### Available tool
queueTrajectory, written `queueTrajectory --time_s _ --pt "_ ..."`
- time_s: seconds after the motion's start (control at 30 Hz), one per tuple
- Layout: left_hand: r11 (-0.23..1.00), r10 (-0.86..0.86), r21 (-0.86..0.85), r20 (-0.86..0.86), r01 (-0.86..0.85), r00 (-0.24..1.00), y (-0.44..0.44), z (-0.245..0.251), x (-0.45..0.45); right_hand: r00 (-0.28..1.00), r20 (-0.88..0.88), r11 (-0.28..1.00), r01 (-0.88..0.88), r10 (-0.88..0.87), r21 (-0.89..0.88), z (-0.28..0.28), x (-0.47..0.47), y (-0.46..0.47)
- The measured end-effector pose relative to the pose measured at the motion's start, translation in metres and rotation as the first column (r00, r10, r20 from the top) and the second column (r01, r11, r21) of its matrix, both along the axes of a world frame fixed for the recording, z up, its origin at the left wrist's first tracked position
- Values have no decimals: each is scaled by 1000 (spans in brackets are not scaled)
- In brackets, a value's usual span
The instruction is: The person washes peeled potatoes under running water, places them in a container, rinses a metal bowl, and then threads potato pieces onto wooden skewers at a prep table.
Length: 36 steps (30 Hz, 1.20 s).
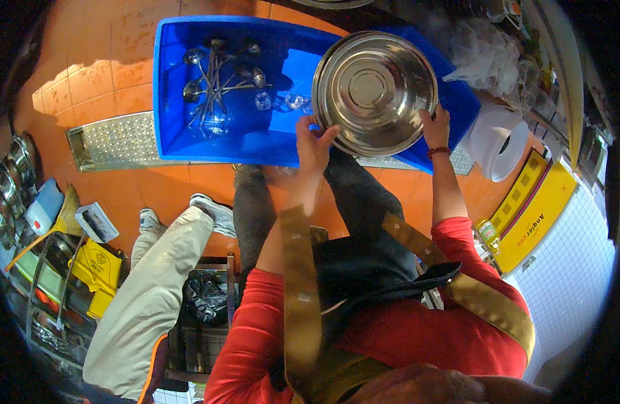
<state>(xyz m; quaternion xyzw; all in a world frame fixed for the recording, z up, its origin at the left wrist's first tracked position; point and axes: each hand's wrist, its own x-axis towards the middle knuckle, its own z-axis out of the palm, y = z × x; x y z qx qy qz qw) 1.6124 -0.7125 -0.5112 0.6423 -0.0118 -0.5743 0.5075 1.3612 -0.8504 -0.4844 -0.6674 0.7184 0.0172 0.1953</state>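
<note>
Both my hands grip the rim of a round stainless steel basin, which looks stacked with at least one more beneath it. My left hand holds its lower left edge, thumb on top. On the right edge is my right hand, with a dark red bracelet at the wrist. The basin is over the right part of a blue plastic bin. Inside the bin, to the left, lie several metal ladles with crossed handles. Small clear objects, too indistinct to name, lie between the ladles and the basin.
Another person's legs are close on my left. A perforated metal drain cover runs under the bin across the orange tiled floor. At right are a translucent white bucket, clear plastic bags and a yellow box. Metal bowls stand far left.
</note>
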Motion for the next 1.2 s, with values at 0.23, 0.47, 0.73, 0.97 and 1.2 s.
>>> queueTrajectory --time_s 0.23,0.47,0.73,0.97,1.2 --pt "993 112 -47 -15 -112 994 3 -14 -12 961 150 973 226 -231 49 29 -17 -8" --pt "988 -45 155 199 14 979 3 -24 10 764 447 884 431 -464 182 64 -28 -48" --pt "979 -193 101 217 175 957 15 9 33 960 -23 960 -278 278 -34 -71 45 -216" --pt "949 -216 273 211 155 953 57 38 56 870 494 972 -125 10 200 -178 134 -265" --pt "900 -176 432 242 57 954 76 67 71 868 496 920 -185 -11 345 -128 142 -212"
